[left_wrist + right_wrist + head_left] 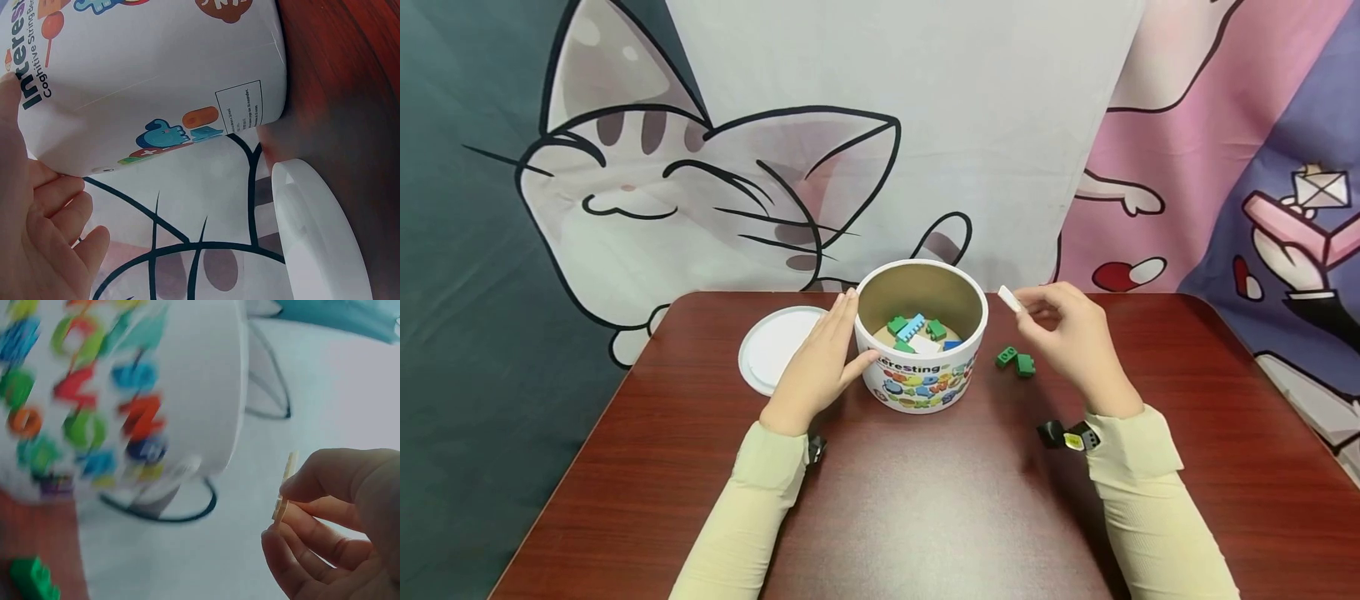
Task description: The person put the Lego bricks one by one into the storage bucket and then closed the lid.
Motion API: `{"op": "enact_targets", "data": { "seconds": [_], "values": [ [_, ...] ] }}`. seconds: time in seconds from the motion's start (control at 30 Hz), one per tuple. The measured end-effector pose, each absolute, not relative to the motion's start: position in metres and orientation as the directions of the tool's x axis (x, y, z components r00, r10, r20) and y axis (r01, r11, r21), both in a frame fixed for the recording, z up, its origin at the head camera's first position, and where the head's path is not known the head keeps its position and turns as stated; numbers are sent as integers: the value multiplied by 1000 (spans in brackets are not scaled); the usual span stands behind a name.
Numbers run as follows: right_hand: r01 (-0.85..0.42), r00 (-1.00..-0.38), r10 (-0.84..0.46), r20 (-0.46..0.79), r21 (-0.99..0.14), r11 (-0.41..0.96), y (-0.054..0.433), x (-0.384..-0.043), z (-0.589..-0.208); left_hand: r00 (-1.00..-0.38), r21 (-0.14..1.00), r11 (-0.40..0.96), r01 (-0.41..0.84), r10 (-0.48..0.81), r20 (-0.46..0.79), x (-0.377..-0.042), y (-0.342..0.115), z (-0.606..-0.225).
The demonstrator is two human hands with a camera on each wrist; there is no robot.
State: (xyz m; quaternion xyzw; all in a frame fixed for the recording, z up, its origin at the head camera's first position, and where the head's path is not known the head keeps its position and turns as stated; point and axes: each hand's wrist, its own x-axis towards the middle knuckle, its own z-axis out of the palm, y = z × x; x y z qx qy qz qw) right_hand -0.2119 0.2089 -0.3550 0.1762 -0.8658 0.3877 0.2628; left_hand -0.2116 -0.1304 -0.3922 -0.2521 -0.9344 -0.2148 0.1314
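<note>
A round white bucket [880,379] with colourful printing stands at the table's far side. My left hand [814,367] rests against its left side, fingers straight along the wall and thumb near the front rim. Inside lie several toy building bricks: green ones, a light blue one [912,327], a white one [923,344] and a dark blue one. Just right of the rim, my right hand [1070,335] pinches a thin white toy brick plate [1009,298] between thumb and fingers. In the right wrist view this plate [289,467] appears edge-on, raised beside the bucket.
Two green bricks [1007,357] lie on the table to the right of the bucket. A white round lid [767,350] lies left of it, partly behind my left hand. Behind the brown table [940,517] hangs a cartoon cat cloth [985,117].
</note>
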Motion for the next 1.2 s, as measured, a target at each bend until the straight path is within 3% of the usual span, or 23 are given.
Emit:
{"op": "enact_targets", "data": {
  "seconds": [0.33,0.93,1.2],
  "values": [
    [-568,-801,-176,572,-634,525,171,-207,-340,-854,342,791,507,406,326,-212,-131,-392],
    [-511,-860,-376,346,-581,634,104,-239,-332,-850,352,784,512,403,339,-211,-131,-394],
    [-540,-841,-369,395,-581,609,101,-235,-335,-838,341,778,528,412,357,-212,-131,-395]
  ]
}}
